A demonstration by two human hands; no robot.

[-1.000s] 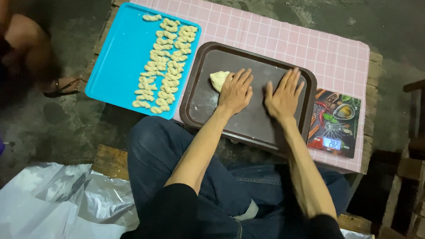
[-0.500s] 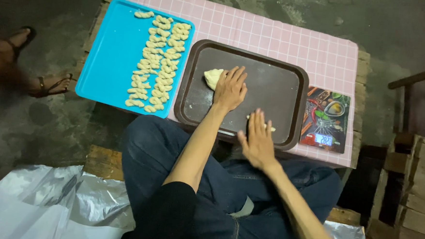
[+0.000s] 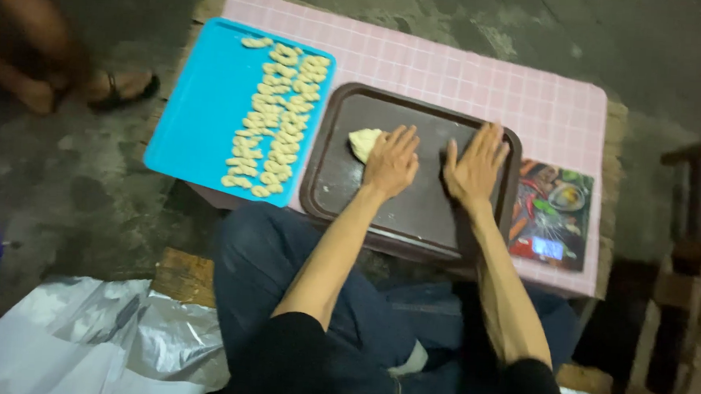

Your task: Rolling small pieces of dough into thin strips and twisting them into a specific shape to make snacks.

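I saw my left hand (image 3: 391,162) lying flat, fingers spread and its grip open, on the dark brown rectangular plastic tray (image 3: 343,181), its fingertips touching the pale lump of dough (image 3: 364,142) that sat at about ten o'clock from that hand, near the tray's far left part. My right hand (image 3: 475,165) was pressed palm-down on the same tray at three o'clock from the left one, fingers splayed, grip open and holding nothing; the two hands were near each other but apart. The tray rested on the pink checked cloth covering the worktop (image 3: 484,80). At nine o'clock from the brown tray lay a bright blue rectangular tray (image 3: 203,117), carrying rows of small pale shaped dough pieces (image 3: 276,113) along its right side. At three o'clock from the brown tray, just beside its edge, sat a flat kitchen scale with a colourful printed top (image 3: 551,215). At the far left, another person's sandalled foot (image 3: 120,87) stood on the floor. Crumpled silver and white plastic sheeting (image 3: 95,339) lay at seven o'clock, beside my dark trousered knees.
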